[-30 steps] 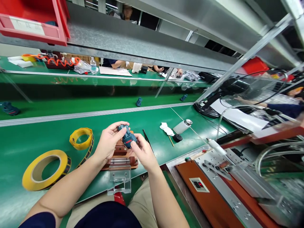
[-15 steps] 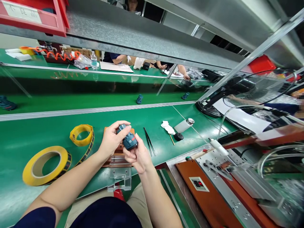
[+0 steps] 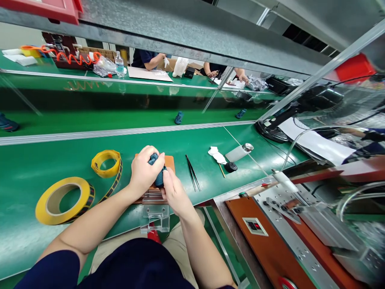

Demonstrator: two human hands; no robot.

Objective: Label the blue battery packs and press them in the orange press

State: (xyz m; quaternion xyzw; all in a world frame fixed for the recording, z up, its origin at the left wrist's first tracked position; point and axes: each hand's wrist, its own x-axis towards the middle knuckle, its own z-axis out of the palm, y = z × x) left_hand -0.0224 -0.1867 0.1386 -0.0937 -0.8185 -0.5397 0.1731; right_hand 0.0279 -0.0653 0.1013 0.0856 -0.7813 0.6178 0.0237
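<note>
Two hands [image 3: 144, 167] hold what seems one blue part [image 3: 159, 180].

I observe the left hand [image 3: 144, 170] and right hand [image 3: 176, 193] gripping a dark-blue plastic housing [image 3: 159, 180]. Black tweezers [image 3: 189, 163] lie to their right on the green workbench [image 3: 66, 160].

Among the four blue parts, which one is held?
The nearest blue part, held between the left hand and right hand; the three other blue parts sit beyond the metal rail, with no hand on them.

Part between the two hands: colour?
The held part is dark blue, partly covered; best seen in the head view.
</note>
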